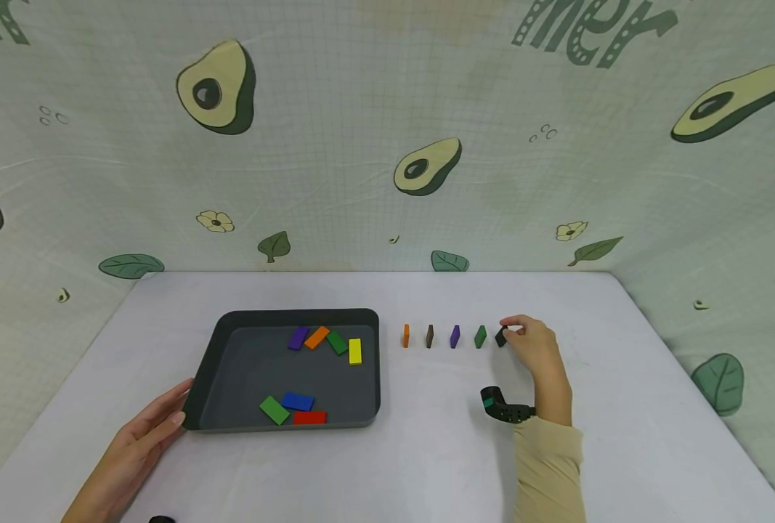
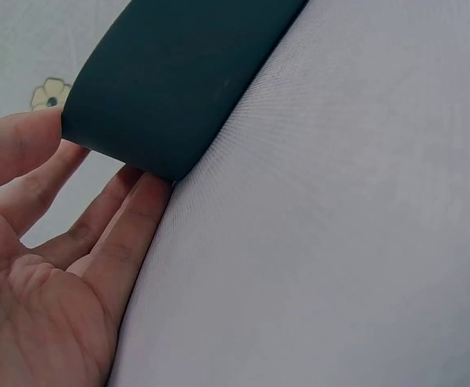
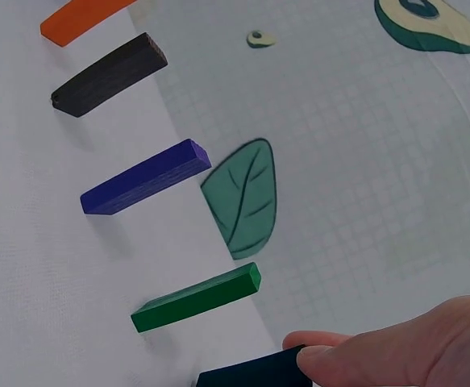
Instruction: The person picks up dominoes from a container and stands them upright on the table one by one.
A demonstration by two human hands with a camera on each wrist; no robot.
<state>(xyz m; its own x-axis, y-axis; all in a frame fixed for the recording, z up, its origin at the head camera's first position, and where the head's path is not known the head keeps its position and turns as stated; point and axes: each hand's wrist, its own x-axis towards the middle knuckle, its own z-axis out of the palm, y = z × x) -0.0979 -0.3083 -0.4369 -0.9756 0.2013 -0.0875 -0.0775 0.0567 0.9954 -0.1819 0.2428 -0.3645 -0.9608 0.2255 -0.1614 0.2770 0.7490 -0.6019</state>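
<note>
The right hand pinches a small dark rectangular block between thumb and fingertips, holding it upright on the white table at the right end of a row of standing blocks; in the right wrist view the fingertips curl onto the top end of this dark block. A beige sleeve covers the forearm, and a black wrist-worn device sits just behind the hand. Just left of the held block stands a green rectangular block, then a purple rectangular block, a dark brown rectangular block and an orange rectangular block, all upright, evenly spaced and apart from each other. Further left, beside the row, lies a dark grey rectangular tray with raised walls. Inside it, near the far wall, lie flat a purple block, an orange block, a green block and a yellow block, the first three touching or overlapping; near the front wall lie a second green block, a blue block and a red block, close together. The left hand rests open on the table with its fingers straight against the tray's near left corner; the left wrist view shows the fingers touching the underside and edge of that corner. Behind the table hangs a pale cloth backdrop printed with avocados and leaves.
</note>
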